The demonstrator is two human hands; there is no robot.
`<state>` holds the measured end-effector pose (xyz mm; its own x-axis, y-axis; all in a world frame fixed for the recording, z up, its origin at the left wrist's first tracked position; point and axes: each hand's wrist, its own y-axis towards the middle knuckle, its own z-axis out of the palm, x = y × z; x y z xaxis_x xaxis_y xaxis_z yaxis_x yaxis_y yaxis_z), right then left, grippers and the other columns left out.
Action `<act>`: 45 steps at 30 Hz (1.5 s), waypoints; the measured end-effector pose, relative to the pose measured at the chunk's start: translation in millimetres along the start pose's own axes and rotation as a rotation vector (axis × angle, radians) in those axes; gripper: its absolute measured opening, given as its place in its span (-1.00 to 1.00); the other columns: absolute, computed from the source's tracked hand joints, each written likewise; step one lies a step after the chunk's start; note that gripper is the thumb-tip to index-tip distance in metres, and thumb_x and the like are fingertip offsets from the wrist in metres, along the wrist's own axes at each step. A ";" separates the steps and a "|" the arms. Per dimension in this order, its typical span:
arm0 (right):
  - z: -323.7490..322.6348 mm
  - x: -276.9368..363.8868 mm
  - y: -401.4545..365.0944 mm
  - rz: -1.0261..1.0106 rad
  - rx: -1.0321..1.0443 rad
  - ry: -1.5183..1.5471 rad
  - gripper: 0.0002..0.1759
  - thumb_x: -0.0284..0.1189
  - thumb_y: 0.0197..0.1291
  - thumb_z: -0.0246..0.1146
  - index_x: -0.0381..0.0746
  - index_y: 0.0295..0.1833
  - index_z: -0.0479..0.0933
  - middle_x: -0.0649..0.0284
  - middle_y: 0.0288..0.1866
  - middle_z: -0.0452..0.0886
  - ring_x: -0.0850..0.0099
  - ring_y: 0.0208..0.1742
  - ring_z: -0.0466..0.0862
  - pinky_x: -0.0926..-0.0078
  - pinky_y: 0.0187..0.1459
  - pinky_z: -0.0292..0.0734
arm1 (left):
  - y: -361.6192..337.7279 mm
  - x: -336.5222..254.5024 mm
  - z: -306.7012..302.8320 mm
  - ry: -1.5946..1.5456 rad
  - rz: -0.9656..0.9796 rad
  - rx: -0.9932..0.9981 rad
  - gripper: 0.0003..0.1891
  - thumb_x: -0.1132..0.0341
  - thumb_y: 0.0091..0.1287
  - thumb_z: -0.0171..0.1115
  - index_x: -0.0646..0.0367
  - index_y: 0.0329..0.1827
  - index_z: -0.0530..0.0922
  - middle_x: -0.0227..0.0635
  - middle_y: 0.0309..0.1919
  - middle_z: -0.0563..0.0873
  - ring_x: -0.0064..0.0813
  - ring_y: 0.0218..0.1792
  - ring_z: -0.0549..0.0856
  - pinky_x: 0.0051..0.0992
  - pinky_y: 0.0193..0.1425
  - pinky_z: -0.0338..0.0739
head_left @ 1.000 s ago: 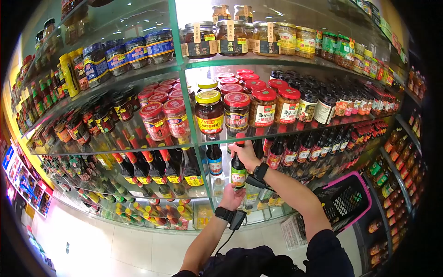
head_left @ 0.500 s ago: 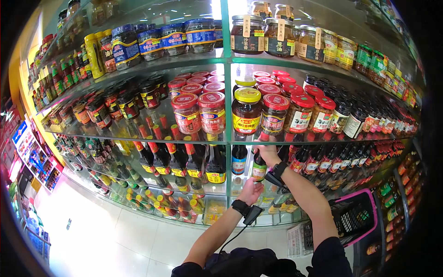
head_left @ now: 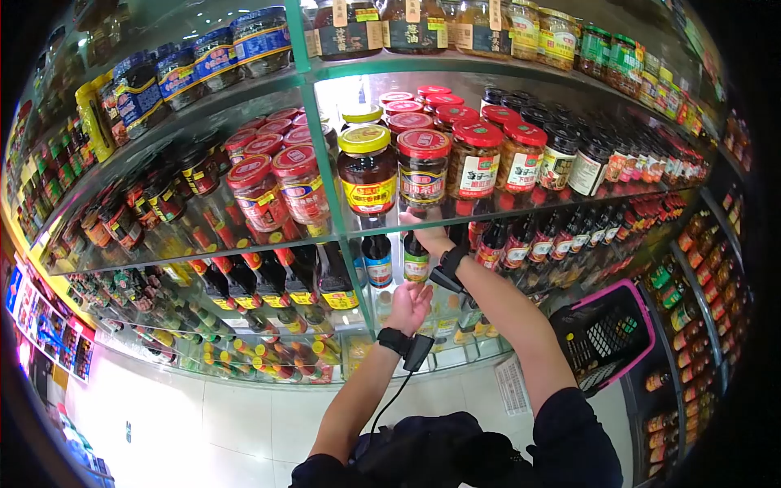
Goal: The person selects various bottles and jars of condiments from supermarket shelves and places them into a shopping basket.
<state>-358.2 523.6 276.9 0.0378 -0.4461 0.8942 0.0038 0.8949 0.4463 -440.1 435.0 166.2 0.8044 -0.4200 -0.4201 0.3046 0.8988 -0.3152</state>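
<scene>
A dark sauce bottle with a green label [head_left: 416, 267] stands upright on the glass shelf below the jars. My right hand [head_left: 431, 237] is closed around its upper part, partly seen through the glass edge above. Just below the bottle's base, my left hand [head_left: 411, 306] is palm up with its fingers loosely bent and apart, holding nothing. Left of that bottle is another dark one with a blue label [head_left: 377, 263]. Directly above my hands sit a jar with a yellow lid [head_left: 367, 172] and a red-lidded jar [head_left: 423, 169].
Glass shelf edges [head_left: 521, 210] run above and below my hands, and a glass upright [head_left: 319, 138] divides the bays. More dark bottles [head_left: 517, 246] line the right side. A black basket with a pink rim [head_left: 643, 313] stands at the lower right, beside another bottle rack [head_left: 691, 358].
The view has shifted right and closer to the shelf, so the shelves appear further left. My right hand stays on the green-labelled bottle; my left hand's fingers look more spread.
</scene>
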 end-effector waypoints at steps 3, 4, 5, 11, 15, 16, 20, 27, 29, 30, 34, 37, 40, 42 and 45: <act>-2.5 -10.0 4.2 -0.136 -0.036 -0.209 -0.80 -0.40 -0.15 0.25 -0.34 -0.49 0.50 0.23 -0.62 0.56 0.46 -0.53 0.58 0.50 -0.44 0.43 | -0.1 1.9 0.2 -0.046 0.009 -0.030 -0.69 0.32 0.14 -0.05 0.25 -0.07 0.31 -0.22 -0.17 0.46 -0.29 -0.14 0.48 -0.41 0.02 0.39; -4.2 -4.8 3.8 -0.133 -0.039 -0.211 -0.80 -0.40 -0.15 0.25 -0.34 -0.49 0.50 0.23 -0.62 0.56 0.46 -0.53 0.58 0.50 -0.44 0.43 | 1.2 2.1 -0.3 -0.046 0.005 -0.031 -0.69 0.32 0.14 -0.05 0.25 -0.07 0.31 -0.22 -0.17 0.46 -0.29 -0.14 0.48 -0.41 0.02 0.39; -6.7 0.7 2.8 -0.091 -0.014 -0.244 -0.83 -0.41 -0.12 0.25 -0.30 -0.48 0.47 0.31 -0.59 0.53 0.54 -0.53 0.53 0.55 -0.45 0.40 | 3.0 1.9 -0.3 -0.095 0.008 -0.010 -0.69 0.34 0.15 -0.07 0.27 -0.05 0.29 -0.16 -0.18 0.48 -0.24 -0.13 0.49 -0.37 0.03 0.40; -9.1 -34.8 17.1 -0.055 0.031 -0.201 -0.78 -0.39 -0.19 0.26 -0.32 -0.42 0.52 0.20 -0.57 0.58 0.46 -0.53 0.55 0.48 -0.39 0.44 | 4.3 4.0 8.3 -0.180 0.041 -0.052 -0.65 0.34 0.15 -0.09 0.24 0.00 0.23 -0.14 -0.24 0.47 -0.25 -0.20 0.50 -0.33 0.00 0.42; -3.6 -19.6 14.3 -0.209 -0.045 -0.195 -0.73 -0.40 -0.23 0.29 -0.32 -0.36 0.52 0.16 -0.51 0.59 0.37 -0.49 0.57 0.43 -0.35 0.45 | 5.9 2.9 10.2 -0.187 0.068 -0.048 -0.66 0.34 0.15 -0.08 0.22 -0.01 0.24 -0.16 -0.25 0.46 -0.28 -0.20 0.48 -0.34 0.00 0.40; -1.6 -16.6 13.6 -0.153 -0.040 -0.205 -0.69 -0.40 -0.25 0.30 -0.32 -0.32 0.50 0.15 -0.48 0.58 0.34 -0.45 0.56 0.41 -0.33 0.45 | 7.2 3.3 9.0 -0.198 0.072 -0.045 -0.67 0.34 0.14 -0.08 0.21 -0.01 0.25 -0.16 -0.25 0.47 -0.28 -0.19 0.48 -0.34 0.00 0.40; 3.2 11.4 1.3 -0.092 -0.105 -0.394 -0.56 -0.40 -0.30 0.34 -0.31 -0.21 0.43 0.12 -0.36 0.56 0.27 -0.31 0.55 0.38 -0.23 0.43 | 5.9 5.0 9.3 -0.206 0.075 -0.036 -0.67 0.34 0.13 -0.08 0.20 -0.02 0.25 -0.17 -0.24 0.47 -0.28 -0.19 0.48 -0.34 0.01 0.39; -0.5 -17.4 -26.7 -0.252 -0.193 -0.184 -0.32 -0.60 -0.18 0.20 -0.31 0.17 0.18 0.02 0.06 0.39 0.28 0.05 0.44 0.48 0.03 0.33 | -6.0 6.1 5.9 -0.116 0.094 -0.020 -0.67 0.32 0.12 -0.06 0.24 -0.06 0.24 -0.14 -0.17 0.46 -0.24 -0.12 0.47 -0.34 0.07 0.35; -0.6 -9.5 -42.3 -0.234 -0.213 -0.134 -0.29 -0.61 -0.18 0.18 -0.32 0.20 0.15 0.00 0.10 0.35 0.28 0.11 0.39 0.49 0.09 0.27 | -10.1 6.2 4.6 -0.107 0.100 0.001 -0.67 0.31 0.12 -0.05 0.25 -0.07 0.24 -0.12 -0.16 0.46 -0.23 -0.09 0.46 -0.35 0.09 0.34; 0.3 -0.7 -52.2 -0.214 -0.229 -0.083 -0.27 -0.62 -0.17 0.17 -0.33 0.23 0.12 -0.01 0.15 0.31 0.27 0.18 0.34 0.50 0.15 0.22 | -13.0 6.7 2.0 -0.131 0.081 -0.017 -0.68 0.32 0.12 -0.05 0.27 -0.08 0.23 -0.10 -0.13 0.45 -0.22 -0.06 0.45 -0.33 0.12 0.33; -5.0 -2.0 -90.1 -0.225 -0.205 -0.098 -0.42 -0.69 -0.11 0.07 -0.33 0.15 0.24 0.00 0.17 0.29 0.29 0.23 0.28 0.47 0.22 0.14 | -30.2 8.9 -0.2 -0.137 0.076 -0.057 -0.70 0.36 0.14 -0.07 0.32 -0.10 0.23 -0.08 -0.09 0.42 -0.22 -0.01 0.43 -0.30 0.19 0.28; -11.8 -5.4 -129.6 -0.182 -0.152 0.033 -0.61 -0.74 -0.06 -0.05 -0.38 -0.03 0.37 0.11 0.13 0.36 0.38 0.21 0.32 0.48 0.21 0.17 | -42.3 10.9 -18.1 -0.061 0.077 -0.012 -0.69 0.36 0.17 -0.09 0.33 -0.06 0.24 -0.07 -0.03 0.40 -0.23 0.01 0.42 -0.29 0.20 0.29; -26.6 -10.7 -179.6 -0.016 -0.284 0.015 -0.79 -0.70 0.02 -0.05 -0.37 -0.26 0.47 0.21 -0.22 0.54 0.51 -0.18 0.51 0.60 -0.13 0.39 | -56.6 18.1 -39.5 -0.012 0.037 -0.206 -0.76 0.35 0.18 -0.10 0.31 -0.16 0.35 -0.10 -0.11 0.49 -0.29 -0.04 0.48 -0.33 0.11 0.38; -41.6 -29.6 -213.6 -0.003 -0.384 -0.022 -0.86 -0.66 0.06 -0.03 -0.36 -0.37 0.46 0.26 -0.36 0.55 0.57 -0.36 0.50 0.64 -0.30 0.40 | -68.3 26.0 -57.8 -0.046 0.008 -0.221 -0.80 0.35 0.17 -0.10 0.29 -0.30 0.44 -0.18 -0.32 0.58 -0.33 -0.21 0.56 -0.37 0.00 0.45; -63.6 -59.5 -284.6 0.221 -0.613 0.097 -0.85 -0.63 0.09 -0.01 -0.32 -0.45 0.47 0.27 -0.48 0.54 0.57 -0.45 0.51 0.66 -0.39 0.40 | -85.3 44.2 -90.7 -0.118 -0.082 -0.265 -0.88 0.37 0.18 -0.08 0.22 -0.39 0.42 -0.31 -0.49 0.57 -0.40 -0.41 0.56 -0.41 -0.19 0.49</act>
<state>-298.0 296.3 94.4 0.1926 -0.2735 0.9424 0.5529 0.8236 0.1261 -476.8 328.3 97.4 0.8412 -0.4584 -0.2868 0.2401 0.7919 -0.5615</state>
